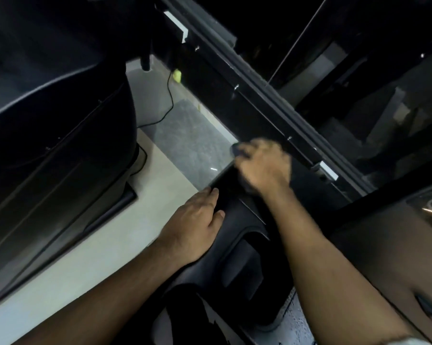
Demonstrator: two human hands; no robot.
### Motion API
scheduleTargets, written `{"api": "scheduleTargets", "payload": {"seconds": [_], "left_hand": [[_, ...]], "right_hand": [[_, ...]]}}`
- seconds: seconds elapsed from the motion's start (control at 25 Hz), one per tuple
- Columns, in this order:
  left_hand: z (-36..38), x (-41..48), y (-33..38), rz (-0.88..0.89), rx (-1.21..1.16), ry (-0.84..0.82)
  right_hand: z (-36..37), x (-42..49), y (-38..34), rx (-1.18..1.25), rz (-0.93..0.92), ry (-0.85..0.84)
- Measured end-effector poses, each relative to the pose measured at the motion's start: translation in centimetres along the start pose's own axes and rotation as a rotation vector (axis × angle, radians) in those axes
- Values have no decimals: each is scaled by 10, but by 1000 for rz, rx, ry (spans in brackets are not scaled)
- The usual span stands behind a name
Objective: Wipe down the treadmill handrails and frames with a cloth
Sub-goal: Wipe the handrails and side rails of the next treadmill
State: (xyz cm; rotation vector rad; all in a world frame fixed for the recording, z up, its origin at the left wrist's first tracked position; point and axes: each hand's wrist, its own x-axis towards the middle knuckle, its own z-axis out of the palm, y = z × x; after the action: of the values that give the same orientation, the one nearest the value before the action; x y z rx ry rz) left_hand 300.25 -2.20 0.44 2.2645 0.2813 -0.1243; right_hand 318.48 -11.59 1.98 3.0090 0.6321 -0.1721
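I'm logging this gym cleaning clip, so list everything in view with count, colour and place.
treadmill frame: one, black, bottom centre, under the left hand
side rail: one, black, diagonal, top centre to right
second machine: one, black, left
cable: one, black, on floor between machines
small lump: one, yellow-green, floor, near top
mat: one, grey, floor centre
floor: one, pale, lower left
cloth: one, dark, blurred, at right fingertips
left hand: one, flat on frame edge
right hand: one, blurred, grips cloth

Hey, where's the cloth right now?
Head view, just right of centre: the dark cloth is bunched in the right hand against the treadmill's side rail, above the left hand.
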Motion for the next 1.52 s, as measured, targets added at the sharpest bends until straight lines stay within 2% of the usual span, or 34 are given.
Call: {"api": "scheduleTargets", "payload": {"seconds": [0.04,0.08,0.12,0.2,0.24,0.28,0.36,0.4,0.52,0.56,0.64,0.68,0.72,0.76,0.8,0.84,0.92,0.96,1.0,1.08,1.12,1.16,1.24,1.28,1.36,1.4,1.48,1.52], "left_hand": [[-1,2,1,10,3,-12],[-1,4,4,16,1,-20],[-1,6,6,23,2,-23],[-1,12,8,37,11,-22],[0,15,8,46,14,-22],[0,18,10,56,16,-34],[0,18,16,71,24,-66],[0,18,18,79,38,-72],[2,18,19,90,73,-67],[4,19,18,91,73,-73],[5,18,16,88,62,-81],[6,17,16,88,60,-85],[7,17,17,90,62,-91],[8,17,19,90,69,-96],[9,17,19,94,83,-101],[10,17,19,104,98,-110],[9,15,20,126,113,-125],[9,12,19,136,120,-131],[8,10,19,144,127,-138],[8,6,17,154,136,-142],[8,5,16,161,138,-145],[8,4,15,168,140,-150],[8,1,11,177,141,-158],[7,0,10,179,140,-161],[7,-3,10,185,139,-161],[7,-5,10,187,138,-158],[7,-10,9,185,136,-162],[7,-13,8,184,135,-167]], "right_hand": [[-9,11,5,35,224,12],[-12,11,6,12,365,29],[-6,4,1,-29,339,45],[6,-26,-10,-37,62,50],[5,-26,-3,7,6,42],[0,-15,11,85,126,51],[-13,-16,22,127,506,55],[-12,-27,18,112,520,54],[2,-65,15,93,195,93],[-1,-53,32,133,268,116],[-14,-40,52,191,697,104],[-16,-48,49,180,778,86],[-6,-61,39,163,691,105],[1,-76,30,120,510,106],[-3,-84,29,186,409,134],[-2,-81,38,293,412,192],[-7,-73,55,541,733,267],[-13,-80,48,490,795,220],[-11,-87,37,436,704,150],[1,-111,24,298,330,60],[2,-111,32,261,217,41],[-3,-105,46,297,247,48],[-14,-107,54,367,463,67],[-15,-116,47,366,434,41],[-5,-138,49,315,234,-36],[-5,-144,56,355,244,-97],[-9,-151,70,410,469,-178],[-11,-163,65,265,550,-199]]}}
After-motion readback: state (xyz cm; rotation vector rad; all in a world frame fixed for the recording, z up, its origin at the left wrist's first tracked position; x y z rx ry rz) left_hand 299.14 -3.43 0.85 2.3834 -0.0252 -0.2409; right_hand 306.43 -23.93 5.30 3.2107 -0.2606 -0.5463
